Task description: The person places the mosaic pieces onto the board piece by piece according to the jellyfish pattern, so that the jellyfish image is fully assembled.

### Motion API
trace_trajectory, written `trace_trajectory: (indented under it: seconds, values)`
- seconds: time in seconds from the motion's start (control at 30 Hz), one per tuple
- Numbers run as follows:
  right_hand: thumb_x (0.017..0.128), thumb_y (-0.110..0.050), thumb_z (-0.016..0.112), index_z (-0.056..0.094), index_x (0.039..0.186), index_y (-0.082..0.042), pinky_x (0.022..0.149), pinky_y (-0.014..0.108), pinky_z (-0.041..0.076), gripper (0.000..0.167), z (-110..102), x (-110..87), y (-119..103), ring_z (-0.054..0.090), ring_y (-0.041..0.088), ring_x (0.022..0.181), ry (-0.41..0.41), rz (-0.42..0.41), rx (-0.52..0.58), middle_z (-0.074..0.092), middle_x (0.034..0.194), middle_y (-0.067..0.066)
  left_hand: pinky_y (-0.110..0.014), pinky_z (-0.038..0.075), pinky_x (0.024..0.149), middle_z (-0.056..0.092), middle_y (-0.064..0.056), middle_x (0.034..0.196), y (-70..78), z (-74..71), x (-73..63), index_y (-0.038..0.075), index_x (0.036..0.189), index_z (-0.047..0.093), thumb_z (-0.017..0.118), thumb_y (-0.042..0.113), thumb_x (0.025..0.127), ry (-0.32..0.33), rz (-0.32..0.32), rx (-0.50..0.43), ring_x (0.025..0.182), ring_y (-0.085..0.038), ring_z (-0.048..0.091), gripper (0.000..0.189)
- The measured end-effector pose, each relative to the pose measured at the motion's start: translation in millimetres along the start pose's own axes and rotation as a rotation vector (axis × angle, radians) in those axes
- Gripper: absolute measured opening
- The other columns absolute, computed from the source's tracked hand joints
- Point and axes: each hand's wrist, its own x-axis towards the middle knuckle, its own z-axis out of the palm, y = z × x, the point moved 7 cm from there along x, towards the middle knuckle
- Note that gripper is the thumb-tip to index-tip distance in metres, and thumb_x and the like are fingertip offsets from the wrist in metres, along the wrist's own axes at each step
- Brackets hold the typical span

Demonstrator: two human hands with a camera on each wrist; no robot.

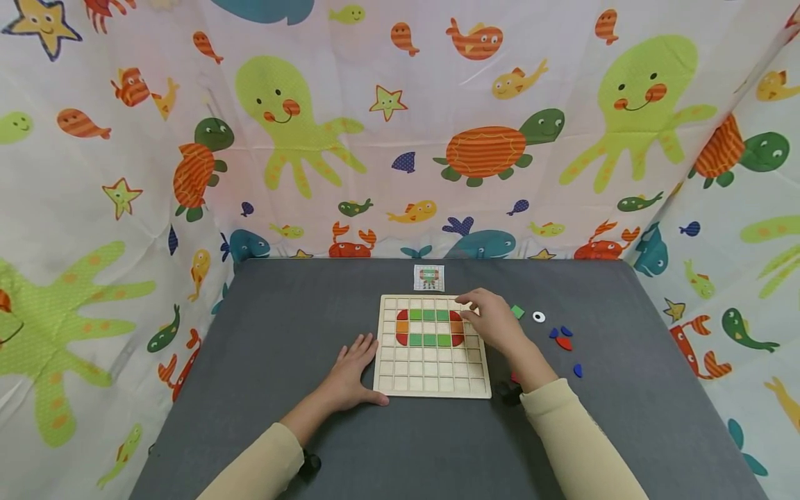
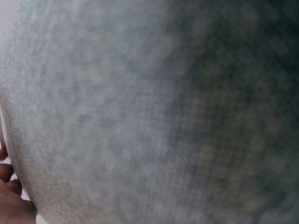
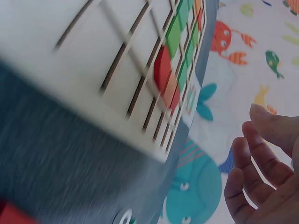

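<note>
A square wooden grid board [image 1: 431,383] lies on the grey table. Set in its upper cells is a rounded outline: rows of green squares [image 1: 429,339], an orange square [image 1: 403,326] on each side, and red rounded corner pieces [image 3: 162,67]. My left hand [image 1: 351,375] rests spread along the board's left edge, thumb by the lower left corner. Over the upper right corner hovers my right hand [image 1: 494,321], thumb and fingers apart, nothing showing between them. The right wrist view has its fingers loosely bent. Cloth fills most of the left wrist view.
Behind the board lies a small pattern card [image 1: 429,278]. Scattered to the right are a green square [image 1: 517,312], a white ring [image 1: 539,317], several blue pieces [image 1: 578,371] and a red piece [image 1: 564,343]. A printed sea-animal curtain [image 1: 387,160] surrounds the table.
</note>
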Motion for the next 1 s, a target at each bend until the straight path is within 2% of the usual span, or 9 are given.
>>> trace_trajectory:
  seconds: [0.37, 0.57, 0.77, 1.0]
  values:
    - [0.094, -0.013, 0.072, 0.071, 0.125, -0.007, 0.075, 0.046, 0.055, 0.031, -27.9, -25.1, 52.3, 0.063, 0.028, 0.093, 0.083, 0.074, -0.026, 0.067, 0.121, 0.015, -0.057, 0.005, 0.125, 0.014, -0.007, 0.17, -0.7, -0.9, 0.1, 0.011, 0.162, 0.024, 0.092, 0.053, 0.065, -0.001, -0.001, -0.007, 0.158, -0.027, 0.005, 0.125]
    - [0.092, -0.009, 0.074, 0.067, 0.129, -0.004, 0.08, 0.052, 0.055, 0.039, -40.1, -36.4, 76.6, 0.064, 0.036, 0.1, 0.117, 0.105, -0.006, 0.063, 0.126, 0.02, -0.057, 0.006, 0.125, 0.014, -0.007, 0.17, -1.2, -0.5, -0.2, 0.012, 0.162, 0.024, 0.091, 0.054, 0.066, 0.0, 0.002, -0.008, 0.158, -0.028, 0.006, 0.125]
    - [0.092, -0.006, 0.072, 0.057, 0.14, -0.003, 0.085, 0.056, 0.053, 0.05, -50.5, -42.6, 105.3, 0.063, 0.04, 0.107, 0.105, 0.154, -0.021, 0.062, 0.125, 0.023, -0.058, 0.006, 0.125, 0.014, -0.007, 0.17, 0.1, -0.4, 0.0, 0.012, 0.162, 0.024, 0.091, 0.054, 0.065, -0.002, 0.004, -0.013, 0.158, -0.028, 0.005, 0.125]
    - [0.09, -0.008, 0.075, 0.058, 0.137, 0.001, 0.088, 0.058, 0.049, 0.051, -55.4, -43.3, 134.4, 0.061, 0.041, 0.107, 0.081, 0.185, -0.059, 0.059, 0.126, 0.028, -0.058, 0.007, 0.125, 0.015, -0.008, 0.17, 0.4, -0.4, -0.2, 0.01, 0.161, 0.025, 0.092, 0.053, 0.065, 0.002, 0.002, -0.009, 0.158, -0.028, 0.006, 0.125]
